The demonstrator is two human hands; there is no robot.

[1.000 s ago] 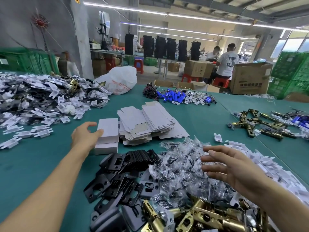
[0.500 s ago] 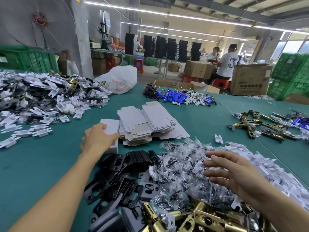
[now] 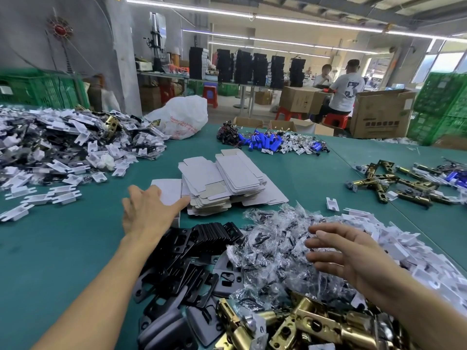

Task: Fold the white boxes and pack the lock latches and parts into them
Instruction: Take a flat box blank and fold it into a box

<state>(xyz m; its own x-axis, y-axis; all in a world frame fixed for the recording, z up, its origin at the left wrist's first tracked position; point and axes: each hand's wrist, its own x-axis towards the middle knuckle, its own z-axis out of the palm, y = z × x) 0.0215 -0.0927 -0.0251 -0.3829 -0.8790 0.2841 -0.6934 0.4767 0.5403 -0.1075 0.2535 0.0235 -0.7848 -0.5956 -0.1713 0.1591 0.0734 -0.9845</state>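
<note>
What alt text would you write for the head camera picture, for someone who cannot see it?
A person's left hand rests on a folded white box beside a stack of flat white boxes on a green table, while the open right hand hovers over clear parts bags. Black plates and brass lock latches lie piled nearest the camera.

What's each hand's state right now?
Left hand: open, fingers laid flat on the folded white box, not gripping it.
Right hand: open, holding nothing, over the bagged parts.
</note>
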